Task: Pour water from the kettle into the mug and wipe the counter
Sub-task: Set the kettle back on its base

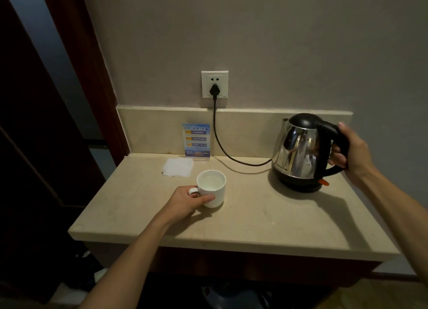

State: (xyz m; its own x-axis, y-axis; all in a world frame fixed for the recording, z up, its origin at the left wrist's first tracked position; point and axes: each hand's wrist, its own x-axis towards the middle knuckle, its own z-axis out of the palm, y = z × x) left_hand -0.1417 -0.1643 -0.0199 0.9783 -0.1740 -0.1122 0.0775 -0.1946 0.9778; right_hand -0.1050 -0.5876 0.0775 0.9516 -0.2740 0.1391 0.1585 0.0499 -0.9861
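Gripping the black handle, the right hand fingers hold the upright kettle on its base at the table right, while left hand fingers clasp the water-filled mug near a folded tissue.

White mug, upright on my beige surface, is holding water. Steel kettle with black lid and handle is sitting upright on its base, well right of the mug.
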